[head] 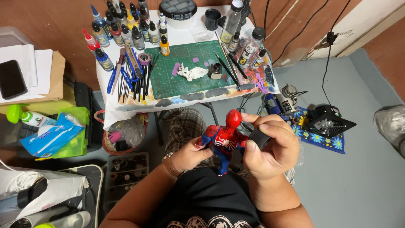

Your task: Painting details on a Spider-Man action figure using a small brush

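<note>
Left hand (190, 155) grips red-and-blue figure (223, 139) upright by its arm — steadying it (lap height); right hand (270, 147), beside figure, pinches black tape roll (258, 138).

- We hold an action figure (223, 141) between our two hands above our lap, the left hand (189, 156) at its left side, the right hand (270, 150) at its right with a roll of tape (258, 138) in its fingers.
- Ahead of us stands a small table (126, 105); a cutting mat (190, 69) lies on its middle.
- Paint bottles (122, 27) crowd the table's far left corner; brushes (135, 82) lie left of the mat.
- A crumpled tissue (192, 71) and a small jar (216, 70) sit on the mat.
- A fan (329, 122) rests on the floor to our right.
- A phone (11, 79) lies on papers at far left.
</note>
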